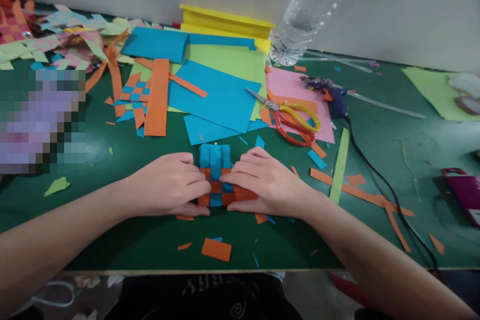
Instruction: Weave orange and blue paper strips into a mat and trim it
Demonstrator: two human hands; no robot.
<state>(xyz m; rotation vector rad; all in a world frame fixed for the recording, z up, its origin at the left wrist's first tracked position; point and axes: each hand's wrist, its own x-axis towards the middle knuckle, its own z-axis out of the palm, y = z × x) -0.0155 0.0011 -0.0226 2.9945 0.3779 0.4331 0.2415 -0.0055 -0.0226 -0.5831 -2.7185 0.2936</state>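
A small woven mat of blue and orange paper strips (216, 175) lies on the green table (150, 240) in front of me. My left hand (168, 185) rests on its left side, fingers curled and pressed onto the strips. My right hand (262, 182) covers its right side, fingers pressed flat against the orange strips. Both hands hide the outer edges of the weave. Blue strip ends stick out at the far side.
Blue (217, 95), green and pink paper sheets lie behind the mat, with orange strips (156, 97) to the left. Scissors with red and yellow handles (294, 120), a blue glue gun (333, 95) with its black cord and a clear plastic bottle (311, 10) sit at the right. Paper scraps litter the table.
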